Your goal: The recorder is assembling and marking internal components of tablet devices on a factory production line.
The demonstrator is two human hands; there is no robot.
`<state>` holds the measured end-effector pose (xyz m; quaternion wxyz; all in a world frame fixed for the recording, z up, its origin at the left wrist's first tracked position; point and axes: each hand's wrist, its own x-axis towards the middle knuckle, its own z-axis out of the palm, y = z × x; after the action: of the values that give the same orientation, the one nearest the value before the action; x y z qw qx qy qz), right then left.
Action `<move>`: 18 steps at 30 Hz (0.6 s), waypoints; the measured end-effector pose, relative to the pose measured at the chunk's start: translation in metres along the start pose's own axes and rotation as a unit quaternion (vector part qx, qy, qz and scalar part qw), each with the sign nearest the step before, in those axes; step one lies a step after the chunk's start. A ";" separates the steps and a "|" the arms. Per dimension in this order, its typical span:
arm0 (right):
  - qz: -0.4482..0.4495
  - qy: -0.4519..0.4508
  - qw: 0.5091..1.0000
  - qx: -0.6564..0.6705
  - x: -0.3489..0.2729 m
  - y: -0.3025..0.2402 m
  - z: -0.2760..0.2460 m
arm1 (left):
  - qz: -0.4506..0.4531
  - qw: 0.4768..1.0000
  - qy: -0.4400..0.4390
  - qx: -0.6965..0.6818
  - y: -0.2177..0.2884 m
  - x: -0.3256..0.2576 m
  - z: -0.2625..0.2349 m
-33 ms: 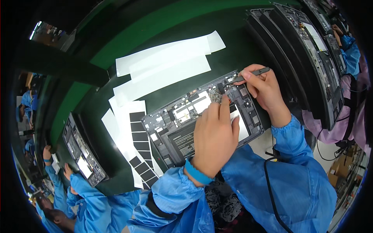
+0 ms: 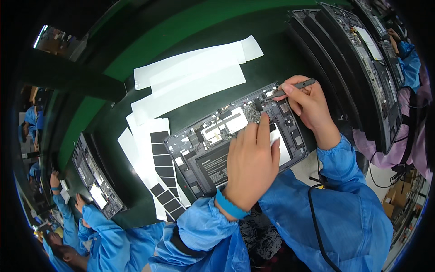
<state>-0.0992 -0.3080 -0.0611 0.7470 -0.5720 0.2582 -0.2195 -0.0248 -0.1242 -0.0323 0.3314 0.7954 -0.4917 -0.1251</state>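
An opened laptop base [image 2: 297, 154] lies tilted in front of me, its circuit board and black battery [image 2: 212, 167] exposed. My left hand [image 2: 251, 156], with a blue band at the wrist, rests across the middle of it. Its fingers are stretched out, the index fingertip touching the board; part of the battery is hidden beneath. At the laptop's far right corner my right hand [image 2: 306, 102] grips dark tweezers [image 2: 303, 84]. Their tips reach down to the laptop's edge, where small details are too fine to make out.
White sheets [image 2: 190, 86] lie beyond the laptop. Left of it is a backing strip with black rectangular stickers [image 2: 164, 161]. Another open laptop base [image 2: 93, 179] stands at the left near a co-worker's hand [image 2: 80, 202]. Several laptop bases [image 2: 362, 68] lean upright at the right.
A small orange-red spot beside my left index fingertip no longer shows. Both hands and the tweezers are in almost the same place.
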 end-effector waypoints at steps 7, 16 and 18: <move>0.033 -0.020 0.999 -0.014 0.000 0.004 -0.002 | 0.036 0.999 -0.030 0.001 0.001 -0.005 0.002; 0.027 -0.023 0.998 -0.046 -0.002 0.001 0.001 | 0.039 0.999 -0.035 -0.003 -0.001 -0.005 0.001; 0.026 -0.022 0.998 -0.053 -0.002 0.002 0.001 | 0.038 0.999 -0.037 -0.005 -0.001 -0.006 0.001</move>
<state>-0.1003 -0.3057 -0.0629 0.7265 -0.6088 0.2674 -0.1734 -0.0278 -0.1197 -0.0345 0.3211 0.7696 -0.5327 -0.1446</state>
